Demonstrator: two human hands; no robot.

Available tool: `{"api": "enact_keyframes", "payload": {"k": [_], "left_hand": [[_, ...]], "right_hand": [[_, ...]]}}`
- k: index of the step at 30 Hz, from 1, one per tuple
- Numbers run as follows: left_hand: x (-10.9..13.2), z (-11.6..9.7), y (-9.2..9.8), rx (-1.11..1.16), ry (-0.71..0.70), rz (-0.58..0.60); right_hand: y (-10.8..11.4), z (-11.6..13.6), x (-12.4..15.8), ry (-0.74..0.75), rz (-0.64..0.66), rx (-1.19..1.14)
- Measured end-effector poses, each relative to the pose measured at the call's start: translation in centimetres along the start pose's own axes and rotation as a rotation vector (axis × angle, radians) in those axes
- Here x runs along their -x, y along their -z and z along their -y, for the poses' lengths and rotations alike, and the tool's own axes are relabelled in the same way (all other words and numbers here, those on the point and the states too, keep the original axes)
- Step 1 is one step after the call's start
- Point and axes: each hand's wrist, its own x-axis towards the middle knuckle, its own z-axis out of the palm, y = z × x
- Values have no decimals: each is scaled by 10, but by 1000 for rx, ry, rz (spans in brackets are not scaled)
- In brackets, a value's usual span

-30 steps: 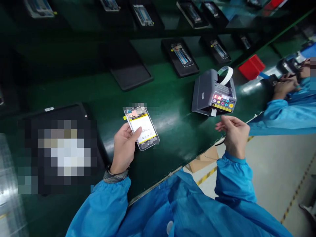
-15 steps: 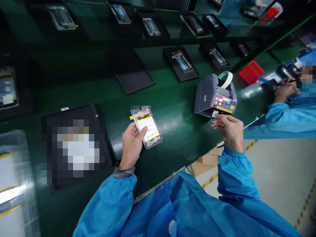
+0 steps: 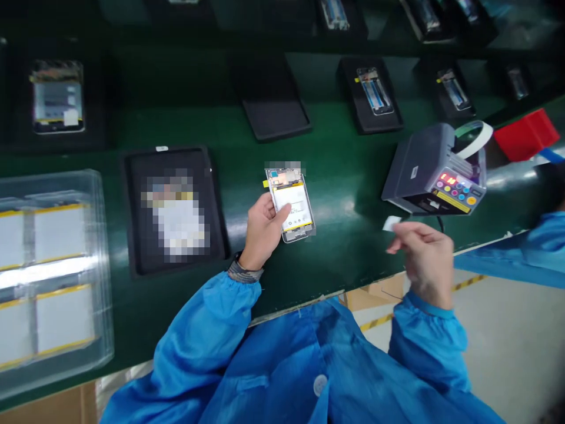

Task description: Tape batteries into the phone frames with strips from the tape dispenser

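My left hand [image 3: 263, 231] grips an opened phone [image 3: 292, 206] by its left side, thumb across the white battery. Circuit parts show at the phone's upper end, and a yellow tab sticks out at its upper left. Between the thumb and fingers of my right hand [image 3: 426, 253] is a small white piece of tape [image 3: 391, 223], held in the air. Just beyond that hand stands a grey tape dispenser [image 3: 415, 171] with lit red digits, coloured buttons and a loop of pale tape on top. The tape piece is apart from both dispenser and phone.
To the left lies a black tray [image 3: 216, 235] with a blurred-out item in it. A clear plastic tray [image 3: 103, 294] holds several batteries. Further back are an unfilled black tray [image 3: 278, 112] and several trays with phone frames. A red bin [image 3: 527, 135] stands right, near a co-worker's sleeve [image 3: 549, 241].
My right hand has pulled the white tape piece away from the dispenser's front. My left hand still holds the phone. The whole view has shifted leftward and down.
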Motion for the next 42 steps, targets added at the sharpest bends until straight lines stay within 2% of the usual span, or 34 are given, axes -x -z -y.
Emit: {"api": "enact_keyframes", "payload": {"k": [4,6,9,16,29,35,39,41,42], "left_hand": [[0,2,0,-14,-43,-14],[0,2,0,-12,-54,-19],[1,2,-1,-2,-51,-21],[0,1,-1,16,-41,-23],[-1,6,3,-10,-72,16],[-1,10,5,-41,-89,40],[-1,10,6,-44,-90,52],[-1,9,7,-25,-80,56],[-1,7,7,-12,-70,62]], "right_hand": [[-73,3,26,-54,323,-24],[-102,2,28,-53,402,-45],[-122,1,25,-43,441,-59],[-123,0,22,-28,479,-31],[-130,-4,26,17,434,39],[-127,-8,29,107,426,170],[-125,-12,27,213,347,288],[-126,-11,23,220,328,272],[-126,-10,19,203,360,226]]}}
